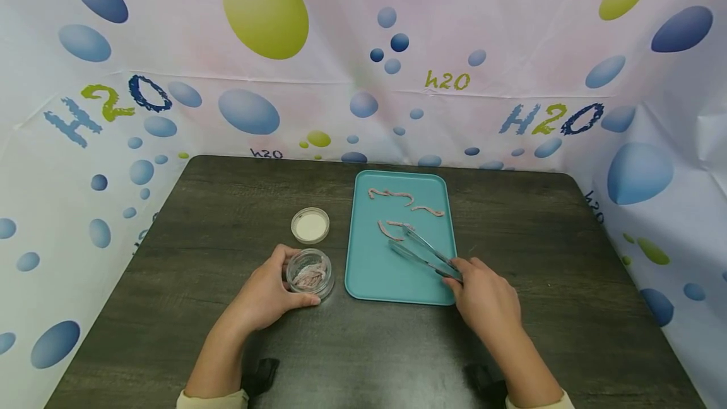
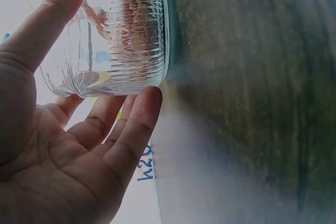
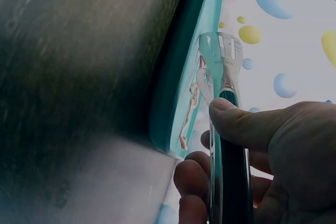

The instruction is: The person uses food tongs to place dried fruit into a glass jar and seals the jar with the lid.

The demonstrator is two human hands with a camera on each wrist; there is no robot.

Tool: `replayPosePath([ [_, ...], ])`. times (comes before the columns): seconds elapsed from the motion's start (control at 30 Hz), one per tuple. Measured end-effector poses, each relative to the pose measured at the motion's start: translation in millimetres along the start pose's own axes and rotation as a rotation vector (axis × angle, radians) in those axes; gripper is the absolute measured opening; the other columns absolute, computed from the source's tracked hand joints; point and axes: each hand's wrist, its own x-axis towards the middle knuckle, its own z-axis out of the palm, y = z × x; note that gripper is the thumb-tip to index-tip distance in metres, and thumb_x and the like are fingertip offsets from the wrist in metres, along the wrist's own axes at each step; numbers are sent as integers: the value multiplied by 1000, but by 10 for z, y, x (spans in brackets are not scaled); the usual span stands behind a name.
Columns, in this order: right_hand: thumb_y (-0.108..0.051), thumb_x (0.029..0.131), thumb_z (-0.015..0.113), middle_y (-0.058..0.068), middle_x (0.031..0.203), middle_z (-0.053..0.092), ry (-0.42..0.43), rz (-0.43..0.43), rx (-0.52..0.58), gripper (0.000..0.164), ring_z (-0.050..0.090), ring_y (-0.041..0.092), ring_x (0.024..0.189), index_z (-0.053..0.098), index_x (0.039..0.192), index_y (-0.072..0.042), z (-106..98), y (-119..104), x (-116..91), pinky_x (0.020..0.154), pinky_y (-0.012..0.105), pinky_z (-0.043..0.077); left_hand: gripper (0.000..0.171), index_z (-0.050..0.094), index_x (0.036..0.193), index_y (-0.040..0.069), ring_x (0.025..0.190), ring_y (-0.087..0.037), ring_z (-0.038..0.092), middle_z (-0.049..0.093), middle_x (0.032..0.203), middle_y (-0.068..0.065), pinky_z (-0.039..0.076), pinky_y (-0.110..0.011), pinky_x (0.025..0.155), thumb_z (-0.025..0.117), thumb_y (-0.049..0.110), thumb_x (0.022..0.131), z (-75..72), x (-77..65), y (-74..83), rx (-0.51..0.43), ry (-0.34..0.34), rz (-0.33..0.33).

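Note:
My left hand (image 1: pixel 258 300) holds a ribbed glass jar (image 2: pixel 137 40) at its sides, thumb on one side and fingers on the other. The jar stands upright and open on the table, with pinkish, worm-like strips (image 1: pixel 311 275) inside. My right hand (image 1: pixel 487 295) grips metal tongs (image 1: pixel 423 261) with dark handles (image 3: pixel 233 171). Their arms stand apart, and the slotted ends (image 3: pixel 220 51) are over a turquoise tray (image 1: pixel 392 279). Several thin pinkish strips (image 1: pixel 428 211) lie on the tray. One tong tip overlaps the end of a strip near the tray's middle.
A round lid (image 1: pixel 310 225) with a pale inside lies just behind the jar, left of the tray. All of it rests on a dark wood-grain table (image 1: pixel 238 207). A white sheet (image 1: pixel 329 17) printed with bubbles and "H2O" hangs behind and around the table.

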Motion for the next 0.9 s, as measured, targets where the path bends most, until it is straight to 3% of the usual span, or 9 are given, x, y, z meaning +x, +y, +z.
replayPosePath([
  [0.43, -26, 96, 85, 6, 99, 74, 34, -12, -25, 38, 61, 21, 64, 79, 131, -13, 50, 31, 20, 51, 34, 43, 92, 46, 150, 13, 107, -23, 68, 69, 135, -14, 53, -44, 87, 99, 43, 80, -1, 12, -13, 7, 3, -2],
  [0.9, -21, 95, 86, 3, 85, 72, 166, -63, -32, 21, 57, 18, 56, 85, 114, -13, 140, 45, 8, 47, 32, 40, 93, 46, 151, 12, 94, -17, 71, 67, 137, -14, 54, -42, 83, 99, 40, 79, -4, -3, -11, -21, -5, 2],
])
